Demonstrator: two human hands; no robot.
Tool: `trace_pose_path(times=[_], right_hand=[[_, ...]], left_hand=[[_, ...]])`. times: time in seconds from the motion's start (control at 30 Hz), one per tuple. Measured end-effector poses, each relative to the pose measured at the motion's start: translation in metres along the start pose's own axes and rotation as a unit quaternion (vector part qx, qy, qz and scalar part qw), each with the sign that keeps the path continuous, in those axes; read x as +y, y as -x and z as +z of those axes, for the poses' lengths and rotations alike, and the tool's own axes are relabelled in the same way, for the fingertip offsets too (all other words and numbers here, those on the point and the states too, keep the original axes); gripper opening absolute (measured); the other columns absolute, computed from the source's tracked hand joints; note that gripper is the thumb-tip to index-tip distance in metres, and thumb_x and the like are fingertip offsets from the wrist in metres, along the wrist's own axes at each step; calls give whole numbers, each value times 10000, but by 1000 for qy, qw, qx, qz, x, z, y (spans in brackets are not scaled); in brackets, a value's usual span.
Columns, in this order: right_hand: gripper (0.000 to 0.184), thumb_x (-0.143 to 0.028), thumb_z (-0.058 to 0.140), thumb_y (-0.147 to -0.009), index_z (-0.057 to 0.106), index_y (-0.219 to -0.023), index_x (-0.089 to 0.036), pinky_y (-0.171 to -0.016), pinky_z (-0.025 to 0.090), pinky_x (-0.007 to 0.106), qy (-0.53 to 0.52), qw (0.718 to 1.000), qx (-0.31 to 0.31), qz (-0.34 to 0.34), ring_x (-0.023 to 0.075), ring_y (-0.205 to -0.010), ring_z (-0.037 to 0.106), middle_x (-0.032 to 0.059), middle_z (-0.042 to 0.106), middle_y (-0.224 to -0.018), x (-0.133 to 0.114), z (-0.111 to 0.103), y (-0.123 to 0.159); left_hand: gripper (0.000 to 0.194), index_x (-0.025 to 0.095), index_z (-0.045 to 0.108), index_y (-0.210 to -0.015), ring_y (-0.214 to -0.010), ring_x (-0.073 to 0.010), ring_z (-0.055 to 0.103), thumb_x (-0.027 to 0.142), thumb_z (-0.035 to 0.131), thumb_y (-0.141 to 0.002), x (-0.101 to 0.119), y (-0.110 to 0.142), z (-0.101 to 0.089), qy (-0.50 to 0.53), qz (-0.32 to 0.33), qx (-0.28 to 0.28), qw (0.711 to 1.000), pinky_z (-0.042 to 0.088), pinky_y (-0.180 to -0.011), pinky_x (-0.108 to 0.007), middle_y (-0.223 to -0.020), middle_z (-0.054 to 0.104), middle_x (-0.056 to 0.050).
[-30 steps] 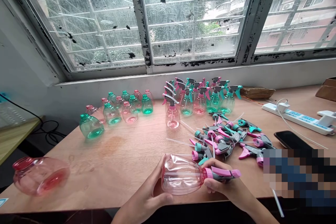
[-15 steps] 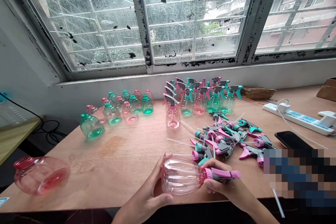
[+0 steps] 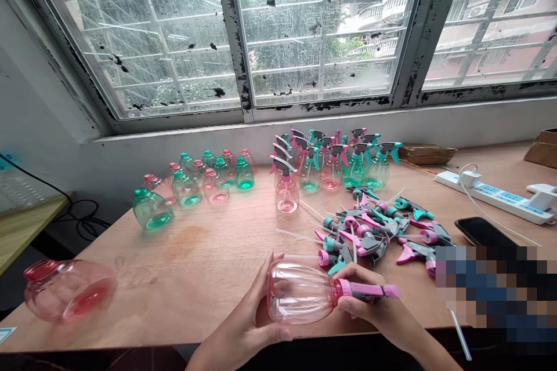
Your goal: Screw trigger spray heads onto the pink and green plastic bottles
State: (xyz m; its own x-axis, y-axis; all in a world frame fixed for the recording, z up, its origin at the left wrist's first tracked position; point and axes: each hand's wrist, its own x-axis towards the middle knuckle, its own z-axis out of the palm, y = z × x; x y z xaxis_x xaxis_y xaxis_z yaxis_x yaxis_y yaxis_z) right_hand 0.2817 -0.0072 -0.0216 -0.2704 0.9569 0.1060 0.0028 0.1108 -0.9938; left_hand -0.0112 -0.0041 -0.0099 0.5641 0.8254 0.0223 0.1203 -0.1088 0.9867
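Up front, the grimy, metal-framed window (image 3: 319, 40) fills the top, and below it spreads the wood-grained surface (image 3: 183, 278). On it stands a crowd of spray-topped bottles (image 3: 287, 194), clear pink and green plastic, thin tubes dipping inside some. Nearer lies a jumbled heap of loose triggers (image 3: 369, 240), grey with pink or teal parts. To the left, bare-necked bottles (image 3: 186, 188) cluster, round-bellied and glossy.

Now the hands, apart from each other but both on one piece: the left hand (image 3: 256, 319) cups the base of the pink bottle (image 3: 300, 290), the right hand (image 3: 369, 301) grips around its neck. That bottle lies sideways above the near edge, smooth and see-through. Left of it rests a lone pink bottle (image 3: 69, 290), tipped over. And there's the change: the fitted pink spray head (image 3: 372, 290) is rolled slightly, showing less grey than a second ago.
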Motion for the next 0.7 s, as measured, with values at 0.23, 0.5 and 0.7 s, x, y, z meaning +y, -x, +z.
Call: trace_pose_path(times=[0.23, 0.5, 0.7], right_hand=[[257, -389, 809, -782, 685, -947, -237, -633, 433, 270, 54, 998, 15, -15, 199, -721, 573, -16, 655, -776, -3, -1, 1], [286, -381, 824, -791, 656, -944, -207, -553, 459, 243, -37, 999, -6, 26, 165, -593, 614, -17, 702, -662, 6, 1, 3], [300, -355, 844, -771, 666, -965, -212, -615, 492, 264, -48, 999, 0, 16, 202, -678, 688, 4, 744, -742, 1, 2, 3]], left_hand=[[911, 448, 143, -1581, -1567, -336, 96, 454, 734, -889, -2, -1, -5, -6, 2, -5, 1000, 126, -1260, -566, -1711, 129, -20], [1034, 465, 245, -1551, -1509, -350, 288, 232, 878, -768, 0, -5, -3, 79, -6, -6, 997, 269, -1221, -549, -1673, 251, -42], [1013, 491, 318, -1511, -1424, -338, 422, 194, 899, -736, -1, -5, -2, 76, 7, 3, 997, 355, -1176, -514, -1630, 326, -19]])
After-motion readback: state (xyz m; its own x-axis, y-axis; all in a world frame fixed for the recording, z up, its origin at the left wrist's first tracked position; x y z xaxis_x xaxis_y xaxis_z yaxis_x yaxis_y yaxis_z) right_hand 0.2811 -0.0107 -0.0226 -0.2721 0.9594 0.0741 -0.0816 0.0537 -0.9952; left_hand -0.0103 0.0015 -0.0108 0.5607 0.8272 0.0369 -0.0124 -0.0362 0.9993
